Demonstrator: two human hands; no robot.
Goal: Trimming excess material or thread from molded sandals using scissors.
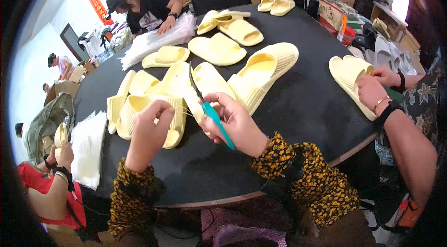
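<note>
My right hand [233, 123] is closed round the teal handle of a hand tool with a thin, dark, curved blade [213, 114]; the blade points up and away from me. To its left, my left hand [151, 128] is raised with fingers pinched together. Thin pale strands show between the two hands, but I cannot make out what the left fingers hold. Beneath and beyond my hands, pale yellow slippers [174, 79] lie in a loose group, some on their sides. One larger slipper [265, 72] rests just beyond my right hand.
The round black table [298, 121] bears stacks of clear plastic bags [88, 149] at left and far left. Co-workers sit or stand around it; one at right handles a slipper [351, 84], one at left holds another [60, 137]. More slippers [277, 5] lie at the far edge.
</note>
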